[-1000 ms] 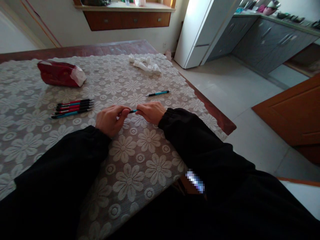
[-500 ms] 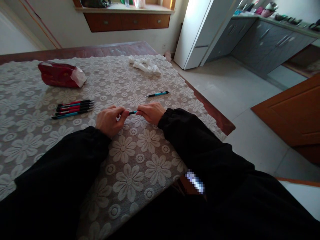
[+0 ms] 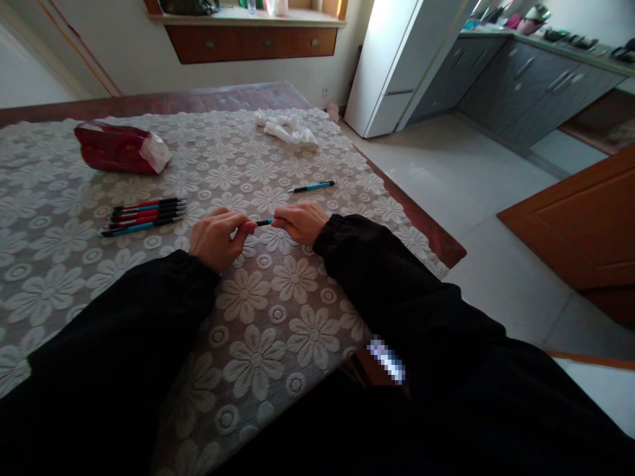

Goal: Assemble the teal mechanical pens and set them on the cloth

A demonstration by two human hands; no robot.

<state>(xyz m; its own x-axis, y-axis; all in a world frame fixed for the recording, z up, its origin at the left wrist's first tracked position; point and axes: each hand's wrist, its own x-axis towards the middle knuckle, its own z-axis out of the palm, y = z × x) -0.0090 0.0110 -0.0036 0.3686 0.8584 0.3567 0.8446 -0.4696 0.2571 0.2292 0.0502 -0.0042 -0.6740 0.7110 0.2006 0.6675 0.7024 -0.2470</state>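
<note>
Near the middle of the worktop (image 3: 59, 277), in the head view, I see the left hand (image 3: 214, 238) and right hand (image 3: 300, 221) both pinching one pen (image 3: 264, 222) — each grip clenched on an end, only a short teal and black stretch showing between the fingers. The hold is fingertips only, so I judge a hard twist or pull could pop a part loose, and it might roll off along the lace. The right edge of the worktop lies near the right sleeve, with bare floor beyond — a risk for anything dropped. To the left lie more pens (image 3: 143, 215) in a row, well apart; a spare pen (image 3: 312, 187) sits just beyond the hands, with open cloth around.
</note>
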